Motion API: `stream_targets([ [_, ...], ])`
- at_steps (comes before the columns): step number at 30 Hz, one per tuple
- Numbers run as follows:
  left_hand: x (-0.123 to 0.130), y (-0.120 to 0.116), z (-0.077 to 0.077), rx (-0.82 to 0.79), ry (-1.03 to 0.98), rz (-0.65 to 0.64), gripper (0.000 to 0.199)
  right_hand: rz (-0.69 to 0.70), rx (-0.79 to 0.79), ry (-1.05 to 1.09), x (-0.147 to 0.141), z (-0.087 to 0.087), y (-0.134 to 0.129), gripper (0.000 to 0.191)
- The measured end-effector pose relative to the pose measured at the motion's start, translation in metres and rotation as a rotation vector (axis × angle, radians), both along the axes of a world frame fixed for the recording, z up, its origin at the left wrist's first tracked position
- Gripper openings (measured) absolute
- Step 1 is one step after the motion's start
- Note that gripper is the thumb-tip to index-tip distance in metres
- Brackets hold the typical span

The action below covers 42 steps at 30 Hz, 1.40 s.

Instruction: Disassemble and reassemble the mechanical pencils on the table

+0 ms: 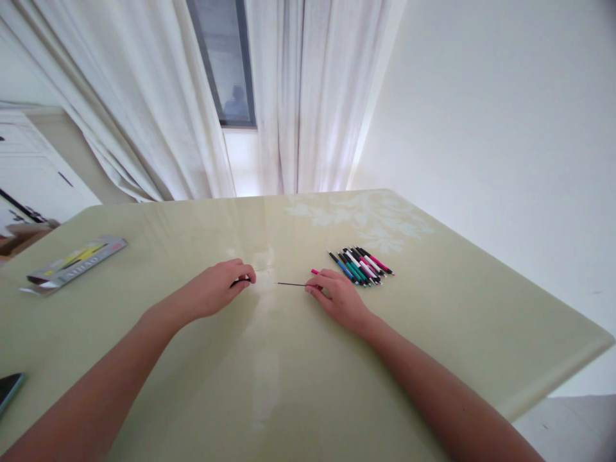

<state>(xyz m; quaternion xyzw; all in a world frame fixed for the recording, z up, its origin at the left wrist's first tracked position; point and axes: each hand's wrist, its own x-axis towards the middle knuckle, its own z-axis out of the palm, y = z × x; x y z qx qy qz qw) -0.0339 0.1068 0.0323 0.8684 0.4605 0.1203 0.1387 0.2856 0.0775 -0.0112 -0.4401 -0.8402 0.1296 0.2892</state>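
My left hand (219, 287), fingers pinched, grips a small black pen part (240, 281) over the middle of the table. Across a short gap, my right hand (341, 300) is closed on a thin dark pen refill (291, 284), whose tip points left toward my other hand. A bright pink pen piece (315, 271) shows just behind the right fingers; whether they touch it I cannot tell. Beyond that hand, several pens (360, 265) in blue, green, white, pink and black lie side by side in a slanted row.
A grey and yellow open carton (77, 263) lies at the table's left. The corner of a dark flat device (8, 390) shows at the lower left. The pale green glossy table (298, 385) ends at a right edge near the white wall; curtains (317, 96) hang behind.
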Motion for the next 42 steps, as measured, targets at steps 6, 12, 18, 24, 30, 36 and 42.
stream_targets([
  [6,0.007,-0.005,0.003,-0.029,0.045,-0.026,0.022,0.039,-0.012,0.041,-0.003,0.000,-0.003,0.014],
  [12,0.026,-0.004,-0.002,-0.085,-0.139,-0.027,0.023,0.057,0.030,0.179,-0.004,0.007,-0.006,0.018],
  [18,0.044,-0.003,-0.039,0.029,-0.257,-0.002,0.026,0.169,0.031,0.113,-0.003,0.009,-0.007,0.014],
  [24,0.026,0.006,-0.036,-0.062,-0.198,-0.036,0.024,0.250,0.044,0.106,-0.003,0.014,-0.011,0.012],
  [30,0.020,0.000,-0.016,-0.214,-0.140,-0.047,0.015,0.132,0.065,0.009,-0.003,0.008,-0.010,0.011],
  [36,0.026,-0.014,0.000,-0.515,-0.110,-0.143,0.013,0.006,0.037,-0.101,-0.001,0.004,-0.006,0.009],
  [42,0.020,-0.006,-0.007,-0.251,-0.068,-0.068,0.027,0.026,0.074,-0.002,0.003,0.011,-0.007,0.008],
])
